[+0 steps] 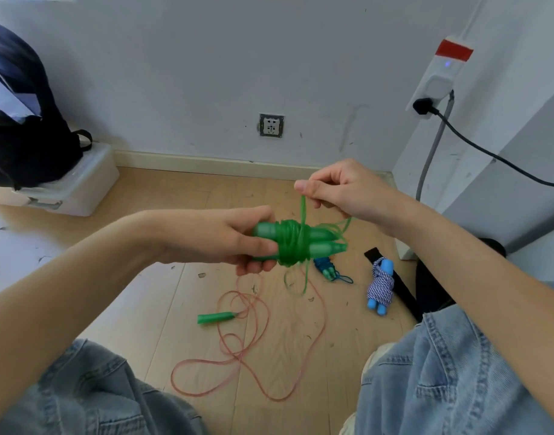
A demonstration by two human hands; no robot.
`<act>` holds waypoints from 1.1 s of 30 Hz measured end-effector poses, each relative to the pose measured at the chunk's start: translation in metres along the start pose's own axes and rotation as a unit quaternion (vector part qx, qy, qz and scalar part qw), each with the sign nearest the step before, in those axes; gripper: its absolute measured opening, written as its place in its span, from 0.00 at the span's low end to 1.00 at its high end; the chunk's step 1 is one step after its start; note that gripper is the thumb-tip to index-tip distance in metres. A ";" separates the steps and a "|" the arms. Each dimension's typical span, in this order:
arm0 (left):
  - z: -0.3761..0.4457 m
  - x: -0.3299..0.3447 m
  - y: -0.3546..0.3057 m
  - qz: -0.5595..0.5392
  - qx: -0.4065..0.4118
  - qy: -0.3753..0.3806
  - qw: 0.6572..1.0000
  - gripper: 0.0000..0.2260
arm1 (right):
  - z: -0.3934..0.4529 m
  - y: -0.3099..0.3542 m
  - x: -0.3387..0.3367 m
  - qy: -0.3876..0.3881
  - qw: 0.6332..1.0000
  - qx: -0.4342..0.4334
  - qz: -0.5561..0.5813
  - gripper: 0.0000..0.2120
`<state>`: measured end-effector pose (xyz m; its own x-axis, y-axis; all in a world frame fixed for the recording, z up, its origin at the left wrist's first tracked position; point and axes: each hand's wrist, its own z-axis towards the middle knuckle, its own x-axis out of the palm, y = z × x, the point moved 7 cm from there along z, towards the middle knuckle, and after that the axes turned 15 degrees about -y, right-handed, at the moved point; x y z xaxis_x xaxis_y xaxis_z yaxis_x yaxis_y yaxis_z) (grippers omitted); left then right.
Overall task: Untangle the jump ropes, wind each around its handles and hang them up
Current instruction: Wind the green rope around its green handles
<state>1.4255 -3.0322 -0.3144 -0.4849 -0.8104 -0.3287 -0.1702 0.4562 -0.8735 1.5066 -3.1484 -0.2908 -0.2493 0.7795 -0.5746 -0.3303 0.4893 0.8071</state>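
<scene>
Denim knees (442, 372); hands: L (238, 240) grips glossy green rope-wound handles (293, 243), R (341, 189) pinches strand.

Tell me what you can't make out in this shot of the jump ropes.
Head view only:
- Rear ends of the green handles: covered by the left hand.
- Free end of the green rope: hidden inside the right hand.
- Pink rope: only one green handle shows; a second cannot be found.
- Teal rope bundle: small, partly behind the green bundle.
- Any hook for hanging: none in frame.
</scene>
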 end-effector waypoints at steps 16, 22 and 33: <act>0.029 -0.056 0.049 -0.326 -0.124 -0.198 0.916 0.12 | 0.006 0.014 -0.022 -0.116 0.988 -0.040 0.094 0.19; 0.005 -0.006 0.014 -0.030 -0.048 0.003 0.998 0.01 | 0.003 0.005 -0.007 -0.050 0.998 -0.019 0.044 0.19; 0.008 -0.057 0.000 -0.365 0.023 -0.129 0.922 0.19 | -0.004 0.001 0.012 0.029 0.997 0.027 0.059 0.20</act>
<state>1.4600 -2.9891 -0.2985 -0.0342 -0.9584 0.2834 -0.3308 -0.2567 -0.9081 1.4993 -3.1401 -0.2979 -0.3373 0.8095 -0.4805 -0.2468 0.4165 0.8750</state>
